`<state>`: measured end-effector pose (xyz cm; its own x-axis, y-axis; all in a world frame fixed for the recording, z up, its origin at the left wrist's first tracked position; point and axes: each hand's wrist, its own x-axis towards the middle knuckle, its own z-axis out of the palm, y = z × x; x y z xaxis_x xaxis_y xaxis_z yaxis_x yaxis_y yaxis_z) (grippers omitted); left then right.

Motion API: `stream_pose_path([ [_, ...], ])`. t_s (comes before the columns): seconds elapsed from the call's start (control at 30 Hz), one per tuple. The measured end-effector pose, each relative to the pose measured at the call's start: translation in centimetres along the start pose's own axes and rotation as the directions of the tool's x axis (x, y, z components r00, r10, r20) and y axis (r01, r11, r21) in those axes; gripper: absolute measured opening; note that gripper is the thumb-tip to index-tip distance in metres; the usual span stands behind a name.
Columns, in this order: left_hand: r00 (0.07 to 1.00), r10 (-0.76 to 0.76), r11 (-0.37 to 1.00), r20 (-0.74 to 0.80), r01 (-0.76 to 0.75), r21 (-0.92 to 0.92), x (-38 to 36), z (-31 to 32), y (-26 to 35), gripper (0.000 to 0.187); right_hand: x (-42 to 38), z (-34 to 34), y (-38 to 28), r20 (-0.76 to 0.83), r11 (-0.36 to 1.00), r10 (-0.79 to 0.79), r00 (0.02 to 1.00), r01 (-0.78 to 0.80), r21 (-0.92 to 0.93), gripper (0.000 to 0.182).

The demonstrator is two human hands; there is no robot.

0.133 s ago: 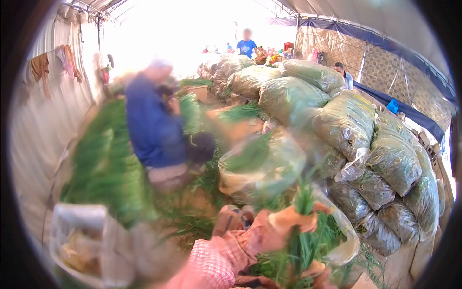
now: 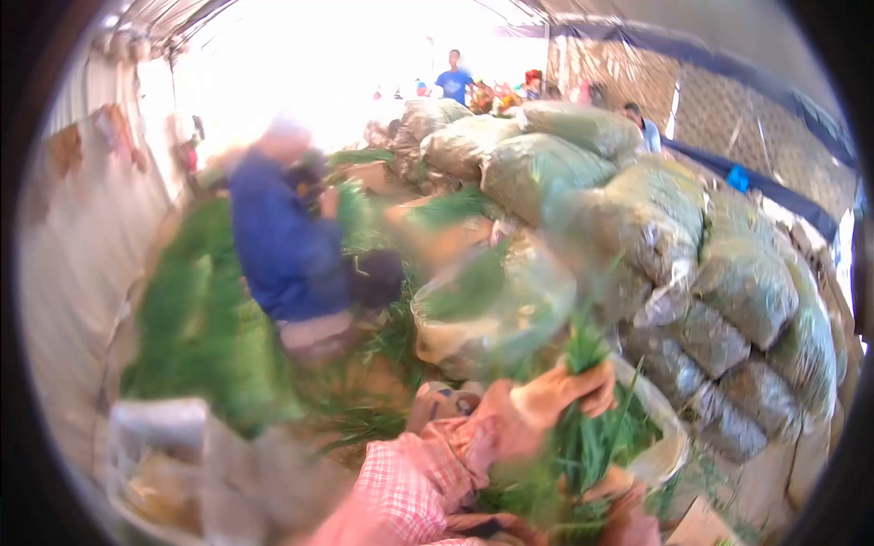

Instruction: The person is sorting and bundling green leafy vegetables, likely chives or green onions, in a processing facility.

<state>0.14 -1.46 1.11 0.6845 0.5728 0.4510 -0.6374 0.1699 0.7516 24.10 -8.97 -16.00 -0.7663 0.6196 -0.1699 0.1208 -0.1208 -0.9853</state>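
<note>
My left hand [image 2: 575, 389], below a pink checked sleeve, is closed around the upper part of a bunch of long green leaves [image 2: 584, 439]. Leaf tips stick out above the fist. Lower down, my right hand [image 2: 612, 486] has its fingers bent against the bottom part of the same bunch; blur and leaves partly cover them. Behind the bunch is an open clear plastic bag [image 2: 672, 446] with more green leaves in it.
A person in a blue jacket [image 2: 287, 237] sits ahead, beside rows of green leaves [image 2: 196, 318]. Full plastic sacks [image 2: 746, 282] are piled on the right. An open bag [image 2: 455, 341] stands in the middle, and a white crate [image 2: 155, 414] at lower left. More people are at the back.
The fingers of my left hand have closed in around the leaves, where some stuck out before. My right hand has shifted slightly up and right. The view has shifted a little.
</note>
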Motion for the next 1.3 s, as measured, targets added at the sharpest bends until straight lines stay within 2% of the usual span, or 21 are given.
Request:
stream_pose_path([
  [0.07, 0.973, 0.179, 0.968, 0.146, -0.147, -0.202, 2.2, -1.3, -2.4, 0.025, 0.4, -0.1, -2.9, -0.101, 0.977, -0.054, 0.993, 0.032, -0.211, 0.057],
  [0.1, 0.98, 0.156, 0.974, 0.122, -0.133, -0.185, 2.3, 0.4, -2.6, 0.026, 0.0, 0.1, -4.6, -0.089, 1.0, 0.008, 0.996, -0.007, 0.003, 0.058],
  [0.13, 0.986, 0.134, 0.979, 0.097, -0.117, -0.168, 2.4, 1.9, -2.9, 0.027, -0.7, 1.0, -6.3, -0.128, 1.0, 0.018, 0.992, -0.02, -0.012, 0.058],
  [0.2, 0.996, -0.081, 0.963, -0.027, 0.085, 0.257, 2.2, 5.6, 2.9, 0.037, -1.7, 2.2, -7.2, -0.239, 0.998, -0.039, 0.97, 0.052, 0.048, 0.052],
  [0.3, 0.971, -0.237, 0.951, 0.026, 0.226, 0.212, 2.9, 8.0, 0.6, 0.045, -2.6, 2.5, -2.9, -0.568, 0.955, -0.295, 0.768, 0.259, -0.146, 0.085],
  [0.33, 0.957, -0.231, 0.923, 0.176, 0.158, 0.352, 4.3, 6.6, 0.5, 0.044, -2.3, 1.7, -0.3, -0.653, 0.905, -0.319, 0.687, 0.425, 0.005, 0.078],
  [0.43, 0.892, -0.217, 0.951, 0.398, 0.102, 0.291, 6.9, 4.6, 2.7, 0.042, -4.2, 2.7, 2.8, -0.902, 0.954, -0.03, 0.431, 0.28, 0.103, 0.067],
  [0.5, 0.957, -0.224, 0.924, 0.183, 0.149, 0.352, 6.8, 5.6, 2.7, 0.043, -5.7, 3.9, 6.8, -0.909, 0.932, 0.099, 0.404, 0.283, 0.227, 0.065],
  [0.53, 0.979, -0.192, 0.846, -0.07, 0.201, 0.494, 4.6, 6.4, 0.8, 0.044, -6.3, 5.5, 9.6, -0.907, 0.915, 0.15, 0.394, 0.293, 0.278, 0.064],
  [0.6, 0.971, -0.077, 0.524, -0.228, 0.234, 0.819, 4.3, 4.1, -1.0, 0.043, -5.5, 6.6, 10.2, -0.932, 0.91, 0.16, 0.326, 0.317, 0.267, 0.064],
  [0.7, 0.986, -0.166, 0.629, -0.031, 0.13, 0.766, 4.8, 4.2, -1.2, 0.04, -6.0, 5.5, 9.9, -0.963, 0.913, 0.083, 0.256, 0.368, 0.177, 0.067],
  [0.77, 0.909, -0.161, 0.957, -0.383, 0.238, 0.163, 3.0, 7.3, -0.7, 0.037, -5.6, 5.6, 10.8, -0.97, 0.9, 0.032, 0.241, 0.415, 0.133, 0.07],
  [0.8, 0.815, -0.131, 0.795, -0.565, 0.427, 0.431, 3.8, 5.6, -0.6, 0.042, -5.0, 5.4, 11.5, -0.97, 0.927, 0.11, 0.218, 0.329, 0.179, 0.077],
  [0.87, 0.984, 0.054, 0.556, -0.171, 0.113, 0.823, 4.1, -0.1, 0.0, 0.05, -3.9, 6.0, 11.8, -0.989, 0.99, -0.113, 0.091, 0.1, -0.104, 0.083],
  [0.9, 0.995, 0.075, 0.383, 0.066, -0.09, 0.92, 5.2, 0.5, 0.0, 0.055, -3.4, 6.1, 10.4, -0.973, 0.973, -0.227, 0.03, -0.024, -0.228, 0.086],
  [0.93, 0.977, 0.068, 0.68, -0.201, 0.102, 0.726, 4.5, 1.7, 0.3, 0.056, -3.7, 6.3, 9.3, -0.939, 0.932, -0.343, 0.039, -0.112, -0.345, 0.085],
  [1.0, 0.939, -0.051, 0.66, -0.34, 0.287, 0.694, 5.2, 4.1, 1.5, 0.057, -3.4, 6.9, 4.3, -0.86, 0.824, -0.504, 0.084, -0.253, -0.507, 0.087],
  [1.1, 0.971, 0.063, 0.497, -0.231, 0.17, 0.851, 7.7, 4.1, 1.5, 0.061, -1.3, 5.6, -3.9, -0.552, 0.498, -0.803, 0.223, -0.259, -0.828, 0.081],
  [1.2, 0.954, 0.033, 0.658, -0.298, 0.204, 0.725, 8.6, 6.8, 2.4, 0.058, 4.1, 4.4, -3.7, -0.617, 0.468, -0.676, 0.402, -0.412, -0.781, 0.062],
  [1.23, 0.954, -0.009, 0.728, -0.301, 0.213, 0.652, 8.8, 7.0, 3.2, 0.055, 5.3, 4.1, -1.8, -0.634, 0.525, -0.658, 0.406, -0.356, -0.773, 0.059],
  [1.3, 0.947, 0.057, 0.688, -0.317, 0.193, 0.699, 9.5, 6.4, 4.1, 0.055, 6.8, 4.8, 1.1, -0.655, 0.626, -0.619, 0.433, -0.23, -0.745, 0.055],
])
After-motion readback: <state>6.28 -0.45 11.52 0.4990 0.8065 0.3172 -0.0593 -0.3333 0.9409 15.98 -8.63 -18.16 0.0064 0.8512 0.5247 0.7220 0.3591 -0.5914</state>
